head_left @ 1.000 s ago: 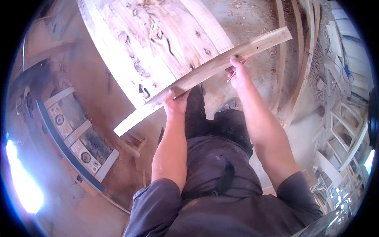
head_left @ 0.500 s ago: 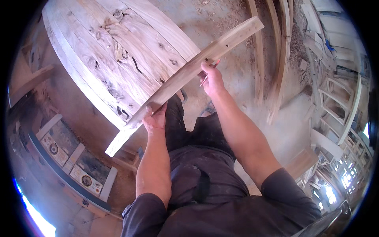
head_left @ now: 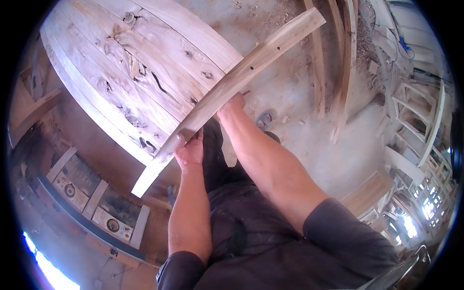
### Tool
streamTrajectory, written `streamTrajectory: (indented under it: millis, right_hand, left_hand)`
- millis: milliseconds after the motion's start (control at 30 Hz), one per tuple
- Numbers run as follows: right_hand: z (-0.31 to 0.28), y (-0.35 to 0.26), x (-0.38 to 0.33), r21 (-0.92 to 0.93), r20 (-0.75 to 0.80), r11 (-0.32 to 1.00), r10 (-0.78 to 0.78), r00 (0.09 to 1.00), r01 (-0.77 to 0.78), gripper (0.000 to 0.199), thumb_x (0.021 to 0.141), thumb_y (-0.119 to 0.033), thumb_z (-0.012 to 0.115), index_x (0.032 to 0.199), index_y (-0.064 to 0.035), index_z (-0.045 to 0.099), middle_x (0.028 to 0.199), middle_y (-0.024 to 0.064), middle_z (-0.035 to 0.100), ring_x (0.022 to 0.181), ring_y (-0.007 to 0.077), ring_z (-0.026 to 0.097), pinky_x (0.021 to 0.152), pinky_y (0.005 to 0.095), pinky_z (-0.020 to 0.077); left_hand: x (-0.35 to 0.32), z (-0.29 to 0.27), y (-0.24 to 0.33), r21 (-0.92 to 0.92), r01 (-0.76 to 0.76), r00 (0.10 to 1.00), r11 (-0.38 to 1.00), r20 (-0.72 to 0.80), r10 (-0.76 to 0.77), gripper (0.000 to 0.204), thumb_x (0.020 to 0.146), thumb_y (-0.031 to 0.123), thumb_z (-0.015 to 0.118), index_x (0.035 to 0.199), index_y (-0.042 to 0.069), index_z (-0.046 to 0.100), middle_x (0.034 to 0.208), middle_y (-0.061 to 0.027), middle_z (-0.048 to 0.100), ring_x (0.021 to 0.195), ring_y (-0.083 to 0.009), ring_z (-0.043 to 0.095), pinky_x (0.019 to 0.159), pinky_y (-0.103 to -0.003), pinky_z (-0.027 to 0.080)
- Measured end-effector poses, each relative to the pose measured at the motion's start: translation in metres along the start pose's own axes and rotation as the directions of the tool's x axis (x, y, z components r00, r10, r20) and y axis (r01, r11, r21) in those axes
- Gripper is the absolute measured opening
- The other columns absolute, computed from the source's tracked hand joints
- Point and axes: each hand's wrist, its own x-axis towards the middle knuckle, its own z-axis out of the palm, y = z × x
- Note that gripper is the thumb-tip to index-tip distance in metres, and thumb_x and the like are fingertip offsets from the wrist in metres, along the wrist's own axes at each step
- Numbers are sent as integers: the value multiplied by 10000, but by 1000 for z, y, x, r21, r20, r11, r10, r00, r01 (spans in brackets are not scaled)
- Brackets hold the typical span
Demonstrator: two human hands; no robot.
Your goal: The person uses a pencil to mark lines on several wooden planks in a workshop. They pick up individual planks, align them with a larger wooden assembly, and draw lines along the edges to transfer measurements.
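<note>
A long wooden board (head_left: 232, 83), slightly curved, lies slantwise along the near end of a knotty plank panel (head_left: 166, 63) and overhangs it on both sides. Two small dark holes show in its far right part. My left hand (head_left: 190, 151) is closed on the board's near edge, thumb on its face and fingers underneath. Below the middle of the board is my right hand (head_left: 233, 105), its fingers mostly hidden by the board. A short reddish end of a pencil (head_left: 246, 92) sticks out beside that hand.
Long curved wooden pieces (head_left: 344, 72) lie on the floor at the right, near wood shavings. Chair-like wooden frames (head_left: 415, 108) stand farther right. At lower left is a bench-like piece with round dials (head_left: 112, 225). My sandalled foot (head_left: 264, 120) is below the board.
My right hand has slid down and left along the board, from near the hole to under its middle. The left hand keeps its hold. The view has shifted slightly.
</note>
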Motion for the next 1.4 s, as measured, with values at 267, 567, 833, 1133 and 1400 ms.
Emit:
streamTrajectory:
  millis: [267,567,833,1133,1400]
  right_hand:
    - [-5,-33,-63,318,-24,880,379,925,-352,393,964,-149,392,1271,49,535,1244,206,604,1093,359,639,882,532,564]
    - [12,-22,-81,265,49,939,215,975,-220,353,987,-163,381,1223,12,577,1243,154,620,1113,306,617,924,478,534]
    - [17,-18,-72,199,47,970,131,990,-137,382,1035,-257,431,1306,-6,526,1252,128,626,1081,285,651,895,435,564]
    - [25,-30,-96,168,39,972,158,987,-162,389,1029,-247,441,1294,26,524,1251,137,628,1086,278,652,917,426,560]
    - [20,-30,-89,193,32,975,104,994,-109,396,1010,-255,466,1283,26,526,1228,140,632,1054,286,656,899,439,556]
  left_hand:
    - [4,-27,6,16,-24,998,1000,50,24,495,938,116,558,1406,65,405,1423,-128,473,1339,-366,426,1100,-633,337]
    - [5,-33,10,19,-21,999,1000,45,20,376,1019,202,459,1371,72,434,1451,-129,457,1369,-363,388,1135,-633,285]
    - [5,-29,4,26,-8,998,1000,66,7,385,1013,221,490,1372,92,435,1426,-118,476,1363,-358,396,1129,-611,301]
    - [-1,-28,6,96,-62,998,993,37,59,321,1034,241,453,1321,96,463,1366,-107,513,1305,-324,451,1107,-592,327]
    - [0,-27,8,86,-48,996,995,78,42,356,1042,262,434,1354,90,436,1411,-127,470,1336,-337,416,1133,-597,301]
